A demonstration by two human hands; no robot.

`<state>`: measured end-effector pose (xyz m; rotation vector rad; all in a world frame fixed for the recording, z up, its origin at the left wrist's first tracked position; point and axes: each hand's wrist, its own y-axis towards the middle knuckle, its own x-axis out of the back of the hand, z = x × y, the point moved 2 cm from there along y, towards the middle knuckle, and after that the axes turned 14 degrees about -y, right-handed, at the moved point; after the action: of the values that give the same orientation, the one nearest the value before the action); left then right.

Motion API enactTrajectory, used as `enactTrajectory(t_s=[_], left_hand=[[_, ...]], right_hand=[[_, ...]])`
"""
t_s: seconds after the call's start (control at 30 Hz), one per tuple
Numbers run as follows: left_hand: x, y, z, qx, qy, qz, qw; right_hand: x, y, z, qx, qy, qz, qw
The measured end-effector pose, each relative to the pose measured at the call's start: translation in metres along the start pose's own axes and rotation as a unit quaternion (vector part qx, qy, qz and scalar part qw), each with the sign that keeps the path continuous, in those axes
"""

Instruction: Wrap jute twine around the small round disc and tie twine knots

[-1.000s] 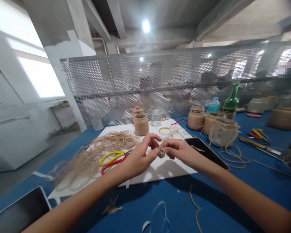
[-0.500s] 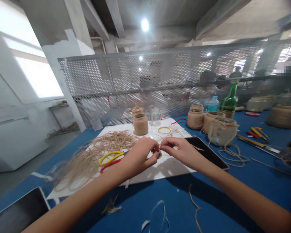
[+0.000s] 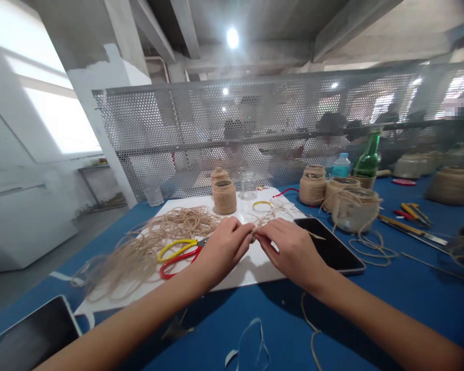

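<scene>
My left hand point(image 3: 229, 242) and my right hand point(image 3: 288, 247) meet over the white board point(image 3: 243, 275), fingertips almost touching. Both are closed in a pinch on a small knotted piece of jute twine point(image 3: 252, 236), mostly hidden by the fingers. Beside my left wrist lie scissors point(image 3: 178, 260) with one yellow and one red handle; their blades pass behind the hand. A loose heap of jute twine point(image 3: 189, 221) spreads to the left. Just beyond the hands stand a twine-wrapped jar point(image 3: 225, 198) and a clear glass jar point(image 3: 249, 185).
A dark tablet point(image 3: 328, 247) lies right of my right hand. Farther right are a partly wrapped glass jar point(image 3: 353, 212), a green bottle point(image 3: 367, 157) and a utility knife point(image 3: 413, 230). Another tablet point(image 3: 33, 337) sits at lower left. A perforated metal screen point(image 3: 201, 139) borders the blue table's back.
My right hand has turned over the twine, its fingers now pointing more downward and pressed closer to the left. My left hand has shifted slightly, uncovering more of the scissors.
</scene>
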<state>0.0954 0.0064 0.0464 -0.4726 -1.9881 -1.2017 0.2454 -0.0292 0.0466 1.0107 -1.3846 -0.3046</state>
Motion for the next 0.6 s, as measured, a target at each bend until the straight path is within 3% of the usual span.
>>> enactTrajectory(t_s=[0.23,0.43,0.6], left_hand=[[-0.0002,-0.0013,-0.0016,0.022,-0.021,-0.032,0.999],[0.0023,-0.001,-0.0042,0.062,-0.086,-0.052,0.993],[0.0031,-0.0009,-0.0064,0.074,-0.144,-0.06,0.985]], right_hand=[[0.0023,-0.001,0.0043,0.013,-0.053,-0.019,0.998],[0.0016,-0.0048,0.0073,0.073,-0.125,-0.031,0.989],[0.0008,-0.0057,0.0038,0.017,-0.046,-0.041,0.998]])
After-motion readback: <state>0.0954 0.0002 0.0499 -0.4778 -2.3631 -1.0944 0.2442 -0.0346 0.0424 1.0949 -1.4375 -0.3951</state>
